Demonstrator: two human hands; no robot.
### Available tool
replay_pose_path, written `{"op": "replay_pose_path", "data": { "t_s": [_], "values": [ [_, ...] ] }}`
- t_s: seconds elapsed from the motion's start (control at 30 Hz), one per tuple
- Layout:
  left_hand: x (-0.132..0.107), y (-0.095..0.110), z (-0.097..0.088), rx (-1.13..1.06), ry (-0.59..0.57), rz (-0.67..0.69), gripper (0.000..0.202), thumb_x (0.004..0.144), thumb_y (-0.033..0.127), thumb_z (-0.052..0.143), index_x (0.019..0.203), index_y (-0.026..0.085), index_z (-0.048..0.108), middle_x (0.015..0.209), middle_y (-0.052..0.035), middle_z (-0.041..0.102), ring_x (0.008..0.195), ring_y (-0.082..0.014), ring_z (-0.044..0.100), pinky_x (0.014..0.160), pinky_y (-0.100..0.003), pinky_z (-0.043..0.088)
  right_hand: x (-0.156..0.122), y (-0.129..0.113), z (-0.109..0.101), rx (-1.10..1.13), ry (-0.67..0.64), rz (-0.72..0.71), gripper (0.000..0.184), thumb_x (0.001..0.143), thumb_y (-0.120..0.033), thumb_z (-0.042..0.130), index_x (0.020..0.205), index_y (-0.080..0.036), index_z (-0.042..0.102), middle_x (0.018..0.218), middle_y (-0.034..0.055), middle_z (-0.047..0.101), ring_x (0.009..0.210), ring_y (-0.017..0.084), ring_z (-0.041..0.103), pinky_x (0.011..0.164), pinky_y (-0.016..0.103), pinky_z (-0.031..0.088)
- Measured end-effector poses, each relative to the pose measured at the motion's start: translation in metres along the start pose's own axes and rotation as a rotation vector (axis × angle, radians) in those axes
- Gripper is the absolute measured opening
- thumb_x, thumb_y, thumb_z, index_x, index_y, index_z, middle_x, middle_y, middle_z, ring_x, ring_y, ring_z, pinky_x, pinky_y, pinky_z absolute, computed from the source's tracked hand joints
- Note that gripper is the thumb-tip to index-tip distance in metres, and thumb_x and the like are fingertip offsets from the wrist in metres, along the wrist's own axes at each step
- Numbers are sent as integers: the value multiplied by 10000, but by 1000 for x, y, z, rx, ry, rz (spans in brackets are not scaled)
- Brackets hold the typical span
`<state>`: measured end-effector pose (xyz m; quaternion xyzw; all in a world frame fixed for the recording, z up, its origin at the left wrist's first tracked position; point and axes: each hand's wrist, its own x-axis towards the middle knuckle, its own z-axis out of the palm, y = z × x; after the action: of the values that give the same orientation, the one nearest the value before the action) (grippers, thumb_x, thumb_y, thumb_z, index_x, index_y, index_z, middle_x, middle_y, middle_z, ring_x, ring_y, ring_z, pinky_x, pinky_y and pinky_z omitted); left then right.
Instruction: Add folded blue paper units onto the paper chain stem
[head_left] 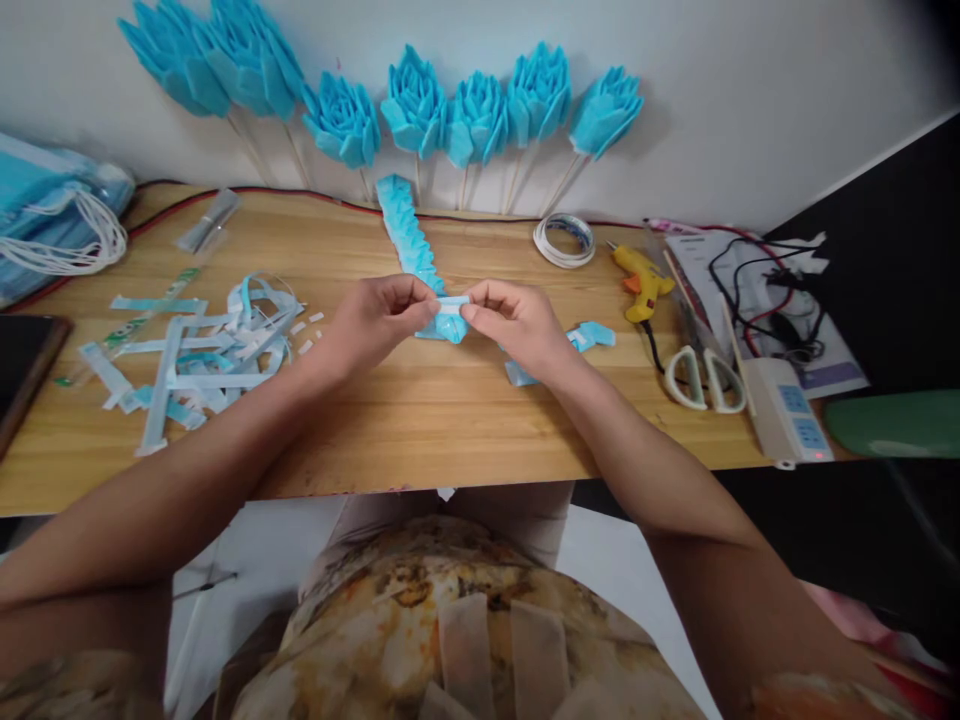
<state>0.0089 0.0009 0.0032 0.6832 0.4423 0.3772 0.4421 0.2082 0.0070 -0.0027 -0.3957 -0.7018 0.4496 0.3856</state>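
Dark device (30, 375) cut off by left edge; right hand (517, 318) partly hides blue pieces (598, 334).

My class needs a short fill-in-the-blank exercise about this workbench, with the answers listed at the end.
1. The left hand and right hand both pinch the small blue piece between finger and ____.
2. Along the wall stand ____ blue flowers.
3. The glue gun is mainly ____ in colour.
4. The loose strips lie on the person's ____ side.

Missing words: thumb; seven; yellow; left.

Wood-grain desk (420, 430) carries strip scraps (221, 381) left, folded blue row (409, 230) far centre, yellow glue gun (641, 285) and scissors (691, 378) right.
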Motion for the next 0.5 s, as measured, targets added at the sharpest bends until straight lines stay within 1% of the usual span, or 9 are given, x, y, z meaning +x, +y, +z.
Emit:
{"op": "replay_pose_path", "data": {
  "t_s": [0.07, 0.17, 0.33, 0.4, 0.5],
  "values": [
    [0, 1, 0, 5, 9, -3, 159, 834, 268, 582, 715, 166, 603, 621, 9, 550, 577, -102, 480, 563, -236, 381, 0, 1, 0, 66, -15, 30, 150, 814, -330, 600, 785, -185, 629, 714, -27, 590, 659, 107, 490, 645, 252, 393],
    [0, 0, -1, 5, 17, -4, 144, 832, 241, 587, 706, 172, 597, 611, 12, 544, 575, -104, 482, 558, -238, 383, 0, 0, 0, 97, -27, 71, 161, 808, -345, 609, 791, -187, 638, 710, -25, 583, 656, 107, 485, 626, 250, 388],
    [2, -5, 0, -25, 16, 32, 137, 832, 240, 598, 718, 163, 596, 633, 5, 562, 582, -103, 502, 553, -236, 391, 0, -1, 1, 69, -25, 49, 155, 800, -336, 623, 762, -186, 638, 674, -35, 561, 626, 97, 466, 608, 246, 383],
    [2, -6, 1, -20, 66, 81, 121, 839, 246, 601, 750, 164, 597, 643, 7, 564, 577, -99, 503, 546, -230, 393, 0, -1, 1, 46, 7, 34, 149, 798, -323, 622, 743, -184, 628, 662, -37, 554, 614, 94, 460, 606, 244, 382],
    [0, -5, 3, 56, 231, 202, 120, 853, 264, 610, 779, 170, 595, 633, 19, 549, 560, -88, 487, 542, -222, 392, 0, -2, 2, -11, 97, 14, 154, 796, -312, 617, 712, -184, 609, 653, -33, 555, 613, 96, 460, 605, 244, 385]
  ]
}}
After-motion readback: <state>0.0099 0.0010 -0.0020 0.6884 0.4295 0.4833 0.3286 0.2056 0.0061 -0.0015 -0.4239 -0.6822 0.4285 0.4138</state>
